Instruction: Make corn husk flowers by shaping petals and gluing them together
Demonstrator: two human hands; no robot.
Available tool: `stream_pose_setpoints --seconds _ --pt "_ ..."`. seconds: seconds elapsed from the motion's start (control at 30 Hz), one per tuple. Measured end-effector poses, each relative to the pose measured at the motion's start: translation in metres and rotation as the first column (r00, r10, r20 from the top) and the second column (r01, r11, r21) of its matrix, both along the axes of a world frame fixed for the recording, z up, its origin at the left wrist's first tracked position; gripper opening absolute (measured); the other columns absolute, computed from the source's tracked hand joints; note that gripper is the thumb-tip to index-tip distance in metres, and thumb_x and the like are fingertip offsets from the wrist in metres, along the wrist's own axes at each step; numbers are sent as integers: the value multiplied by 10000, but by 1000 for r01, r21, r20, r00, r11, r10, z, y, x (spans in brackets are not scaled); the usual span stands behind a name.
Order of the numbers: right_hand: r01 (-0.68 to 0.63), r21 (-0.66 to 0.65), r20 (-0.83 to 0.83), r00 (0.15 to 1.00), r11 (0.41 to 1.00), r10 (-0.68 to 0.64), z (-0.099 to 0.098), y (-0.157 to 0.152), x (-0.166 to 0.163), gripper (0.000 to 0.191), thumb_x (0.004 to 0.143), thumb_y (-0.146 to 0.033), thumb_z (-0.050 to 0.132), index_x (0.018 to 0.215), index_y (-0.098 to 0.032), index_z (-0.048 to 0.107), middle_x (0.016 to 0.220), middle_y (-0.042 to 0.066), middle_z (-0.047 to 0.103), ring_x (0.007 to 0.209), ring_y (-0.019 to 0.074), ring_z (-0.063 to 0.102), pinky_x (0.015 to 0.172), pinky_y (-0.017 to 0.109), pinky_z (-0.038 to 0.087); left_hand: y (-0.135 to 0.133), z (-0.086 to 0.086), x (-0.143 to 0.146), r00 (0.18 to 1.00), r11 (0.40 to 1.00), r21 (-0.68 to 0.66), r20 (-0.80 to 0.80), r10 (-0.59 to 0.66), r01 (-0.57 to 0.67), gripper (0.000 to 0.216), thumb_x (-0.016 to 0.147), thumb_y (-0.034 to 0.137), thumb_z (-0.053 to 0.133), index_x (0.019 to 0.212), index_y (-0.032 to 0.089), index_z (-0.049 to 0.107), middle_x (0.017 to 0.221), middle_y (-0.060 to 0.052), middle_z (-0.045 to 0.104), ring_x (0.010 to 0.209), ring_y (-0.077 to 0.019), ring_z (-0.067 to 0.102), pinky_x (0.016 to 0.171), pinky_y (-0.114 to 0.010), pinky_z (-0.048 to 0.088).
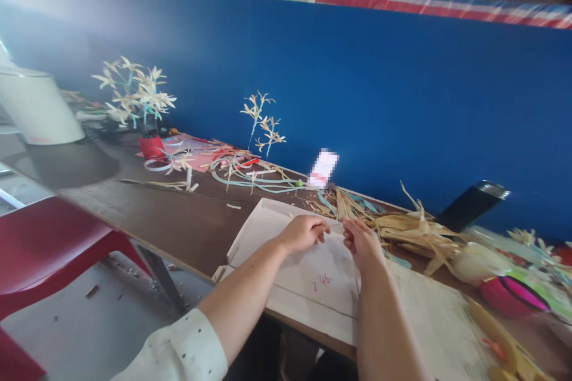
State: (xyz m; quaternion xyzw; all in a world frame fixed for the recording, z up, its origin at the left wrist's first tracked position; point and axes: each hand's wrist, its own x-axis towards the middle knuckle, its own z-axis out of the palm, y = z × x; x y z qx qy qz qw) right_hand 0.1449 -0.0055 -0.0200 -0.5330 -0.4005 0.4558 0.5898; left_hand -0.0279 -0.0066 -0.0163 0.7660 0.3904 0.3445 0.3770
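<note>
My left hand (306, 233) hovers over an open white cardboard box (250, 232) with its fingers curled together. Just to the right, my right hand (361, 242) is closed in a pinch, its fingertips close to those of the left. A pale, thin bit seems to lie between the fingertips, too small and blurred to name. Pink handwritten marks show on the cardboard below my hands. Right behind my right hand lies a heap of dried corn husks (402, 226).
White husk flowers stand in a red pot (152, 147), with flower stems (254, 116) nearer the middle. A propped phone (322, 168), coiled pale tubing (268, 187), a dark tilted bottle (471, 205) and a pink bowl-like item (513, 296) are around. A blue partition (402, 101) closes the back; a red chair (49, 244) stands left.
</note>
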Motion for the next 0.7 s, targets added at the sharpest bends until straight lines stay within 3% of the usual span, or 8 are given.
stream_pose_setpoints --seconds 0.1,0.2,0.33,0.47,0.57,0.7 --pt "-127 -53 116 984 990 132 0 -2 -6 295 579 -428 707 661 -157 625 512 -51 429 427 64 338 371 186 228 4 -4 0 988 990 -37 58 140 -138 313 860 316 375 869 155 644 705 -21 671 527 -92 559 519 -175 411" --pt "-215 -39 344 914 976 215 2 -6 -14 285 639 -450 664 687 -169 655 502 -41 454 436 79 359 406 206 268 6 -7 -1 958 958 -4 -8 287 -287 279 849 298 399 815 169 643 693 -20 677 523 -102 559 528 -192 405" --pt "-248 52 600 782 967 168 5 -10 -21 256 713 -440 609 737 -200 695 530 -20 525 478 109 406 460 231 307 5 -8 0 941 938 138 -78 330 -317 265 836 270 429 697 173 634 666 -30 674 597 -129 585 606 -212 409" --pt "-225 102 712 696 969 87 4 -11 -24 281 747 -461 575 763 -212 704 551 -15 557 500 119 434 492 237 328 4 -8 0 941 935 145 -58 334 -323 280 845 270 407 691 173 619 661 -26 668 562 -119 576 581 -209 406" --pt "-181 96 702 709 979 62 2 -9 -25 337 741 -505 565 755 -195 696 534 -13 551 490 125 448 485 241 334 3 -9 0 946 943 101 -24 322 -318 281 845 266 395 690 168 607 681 -26 670 531 -103 568 550 -199 410" --pt "-96 33 558 828 995 61 0 -6 -26 369 695 -533 603 755 -173 656 477 -22 510 451 126 442 451 243 326 4 -10 3 957 958 -33 45 287 -285 251 837 249 394 738 159 606 684 -20 669 490 -83 557 500 -183 419"
